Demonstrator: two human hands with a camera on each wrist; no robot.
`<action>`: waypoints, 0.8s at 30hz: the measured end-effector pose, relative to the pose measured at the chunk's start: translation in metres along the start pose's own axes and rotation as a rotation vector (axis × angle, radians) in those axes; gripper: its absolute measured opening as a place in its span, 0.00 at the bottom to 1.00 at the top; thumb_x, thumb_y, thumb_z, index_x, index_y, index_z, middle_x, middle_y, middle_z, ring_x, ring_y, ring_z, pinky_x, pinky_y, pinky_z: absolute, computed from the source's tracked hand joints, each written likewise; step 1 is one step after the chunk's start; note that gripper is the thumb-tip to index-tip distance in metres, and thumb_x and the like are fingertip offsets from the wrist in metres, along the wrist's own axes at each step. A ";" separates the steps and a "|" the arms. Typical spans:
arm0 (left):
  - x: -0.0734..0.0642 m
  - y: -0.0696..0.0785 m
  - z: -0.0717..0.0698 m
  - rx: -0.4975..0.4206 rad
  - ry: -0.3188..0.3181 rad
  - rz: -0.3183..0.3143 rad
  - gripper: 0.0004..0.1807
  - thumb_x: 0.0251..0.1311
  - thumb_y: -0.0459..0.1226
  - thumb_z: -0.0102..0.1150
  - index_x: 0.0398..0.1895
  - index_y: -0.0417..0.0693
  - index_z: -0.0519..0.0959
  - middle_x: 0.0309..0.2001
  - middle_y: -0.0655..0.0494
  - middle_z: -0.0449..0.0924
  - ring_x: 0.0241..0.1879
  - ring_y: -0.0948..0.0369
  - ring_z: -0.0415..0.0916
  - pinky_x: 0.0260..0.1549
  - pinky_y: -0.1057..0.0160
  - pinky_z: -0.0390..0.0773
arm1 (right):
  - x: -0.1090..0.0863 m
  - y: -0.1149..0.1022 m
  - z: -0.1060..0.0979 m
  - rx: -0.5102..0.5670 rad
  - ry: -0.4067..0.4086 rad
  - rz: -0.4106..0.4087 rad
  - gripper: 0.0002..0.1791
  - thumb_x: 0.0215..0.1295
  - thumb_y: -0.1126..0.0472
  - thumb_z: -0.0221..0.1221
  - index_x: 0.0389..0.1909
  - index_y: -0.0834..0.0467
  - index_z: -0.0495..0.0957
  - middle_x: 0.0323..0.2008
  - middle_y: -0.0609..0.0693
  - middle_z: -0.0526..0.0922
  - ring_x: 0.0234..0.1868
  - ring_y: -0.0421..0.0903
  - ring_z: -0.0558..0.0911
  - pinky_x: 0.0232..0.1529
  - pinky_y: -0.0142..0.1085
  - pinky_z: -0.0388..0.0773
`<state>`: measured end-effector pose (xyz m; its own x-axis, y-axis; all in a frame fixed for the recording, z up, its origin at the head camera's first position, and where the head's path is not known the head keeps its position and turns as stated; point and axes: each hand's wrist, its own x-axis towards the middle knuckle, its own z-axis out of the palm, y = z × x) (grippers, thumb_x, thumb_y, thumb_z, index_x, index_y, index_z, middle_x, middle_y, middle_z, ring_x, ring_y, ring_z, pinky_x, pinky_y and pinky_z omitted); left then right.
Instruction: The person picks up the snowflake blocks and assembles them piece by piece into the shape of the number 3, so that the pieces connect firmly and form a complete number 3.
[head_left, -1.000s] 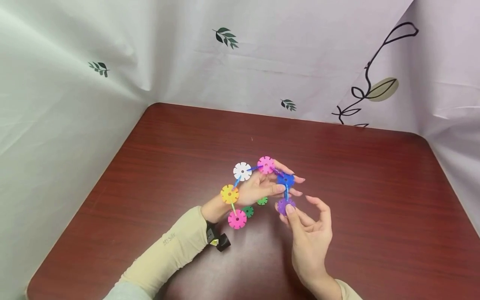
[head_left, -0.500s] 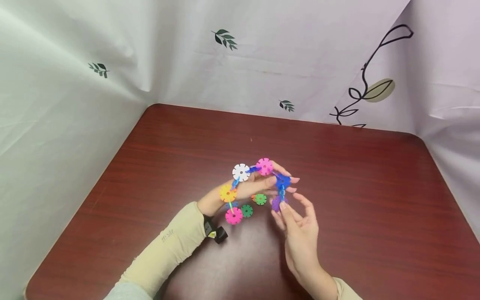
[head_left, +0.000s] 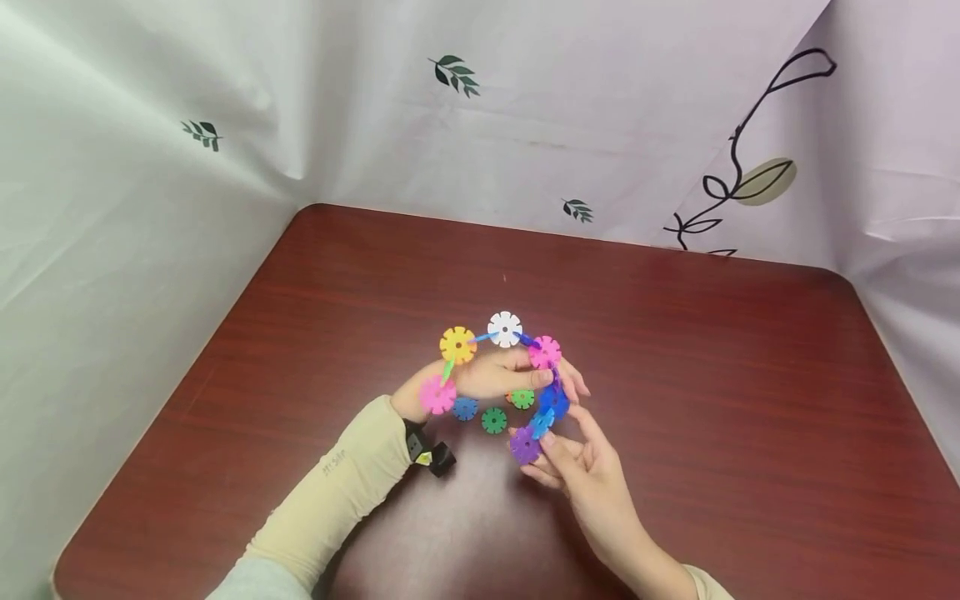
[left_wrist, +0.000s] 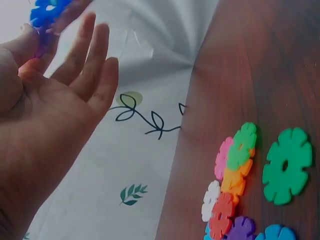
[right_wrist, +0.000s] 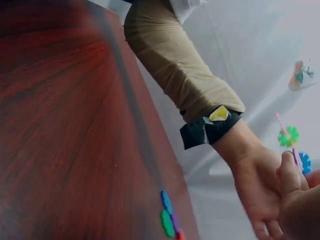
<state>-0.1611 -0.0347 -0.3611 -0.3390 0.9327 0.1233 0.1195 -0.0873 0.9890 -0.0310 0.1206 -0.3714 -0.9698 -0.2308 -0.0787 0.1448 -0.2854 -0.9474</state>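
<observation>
Above the reddish-brown wood-grained table, an arched chain of multicoloured notched plastic discs is pinched by the left hand, other fingers extended, and at its purple end by the right hand, the pink end left unheld near the left wrist.

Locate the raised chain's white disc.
In the head view, the white disc sits between the yellow disc on its left and a pink disc on its right, just above the left hand.

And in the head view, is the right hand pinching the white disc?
No, the right hand pinches the purple disc, apart from the white disc.
</observation>
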 end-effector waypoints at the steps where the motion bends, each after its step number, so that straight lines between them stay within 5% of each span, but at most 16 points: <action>1: 0.000 0.001 0.001 0.019 0.003 0.004 0.13 0.70 0.30 0.37 0.50 0.37 0.72 0.57 0.45 0.71 0.58 0.60 0.68 0.57 0.55 0.71 | -0.001 -0.001 0.000 -0.013 -0.023 -0.026 0.21 0.71 0.65 0.48 0.61 0.64 0.55 0.40 0.52 0.86 0.43 0.48 0.84 0.43 0.45 0.79; 5: -0.001 0.003 0.006 -0.046 0.008 0.039 0.11 0.71 0.29 0.36 0.48 0.37 0.70 0.57 0.40 0.72 0.58 0.57 0.71 0.58 0.55 0.70 | -0.002 -0.003 0.000 -0.030 -0.050 -0.097 0.18 0.71 0.67 0.47 0.59 0.61 0.58 0.40 0.51 0.86 0.42 0.46 0.84 0.42 0.42 0.80; 8: -0.002 0.003 0.010 -0.138 0.029 0.075 0.10 0.71 0.29 0.33 0.47 0.34 0.66 0.58 0.34 0.70 0.59 0.54 0.71 0.59 0.52 0.67 | -0.001 0.002 -0.004 -0.015 -0.078 -0.110 0.22 0.71 0.66 0.47 0.63 0.62 0.55 0.43 0.60 0.83 0.45 0.55 0.82 0.44 0.47 0.78; 13: -0.002 0.003 0.011 -0.192 0.131 0.162 0.12 0.73 0.35 0.33 0.46 0.32 0.61 0.53 0.27 0.71 0.52 0.44 0.75 0.54 0.48 0.73 | 0.009 0.052 -0.036 0.070 -0.162 -0.117 0.24 0.74 0.67 0.40 0.68 0.61 0.50 0.49 0.74 0.76 0.48 0.68 0.77 0.47 0.53 0.75; 15: -0.002 0.004 0.009 -0.201 0.166 0.181 0.17 0.73 0.41 0.35 0.45 0.31 0.60 0.51 0.26 0.71 0.48 0.39 0.77 0.51 0.47 0.75 | 0.010 0.048 -0.036 0.015 -0.164 -0.109 0.22 0.74 0.67 0.39 0.66 0.63 0.53 0.48 0.71 0.78 0.46 0.64 0.80 0.46 0.51 0.77; 17: -0.004 0.005 0.008 -0.216 0.182 0.174 0.22 0.70 0.46 0.37 0.44 0.31 0.59 0.49 0.26 0.72 0.45 0.38 0.78 0.48 0.46 0.76 | 0.010 0.033 -0.032 -0.140 -0.130 -0.096 0.19 0.73 0.65 0.43 0.62 0.64 0.60 0.46 0.69 0.79 0.42 0.59 0.83 0.43 0.48 0.80; 20: -0.006 0.006 0.005 -0.227 0.181 0.130 0.23 0.69 0.49 0.37 0.44 0.33 0.59 0.46 0.32 0.73 0.41 0.42 0.80 0.44 0.47 0.79 | 0.013 -0.001 -0.027 -0.581 -0.097 -0.128 0.14 0.67 0.62 0.54 0.52 0.62 0.72 0.38 0.60 0.85 0.32 0.46 0.86 0.33 0.37 0.83; 24: -0.009 0.006 0.003 -0.262 0.152 0.053 0.18 0.71 0.47 0.36 0.44 0.38 0.58 0.44 0.36 0.72 0.39 0.45 0.81 0.39 0.50 0.81 | 0.037 -0.005 -0.044 -1.075 -0.092 -0.270 0.10 0.57 0.63 0.65 0.39 0.56 0.78 0.28 0.49 0.85 0.24 0.37 0.82 0.25 0.27 0.78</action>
<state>-0.1547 -0.0426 -0.3566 -0.4767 0.8631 0.1670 -0.0971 -0.2405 0.9658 -0.0757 0.1543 -0.3833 -0.9191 -0.3634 0.1520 -0.3576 0.6076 -0.7092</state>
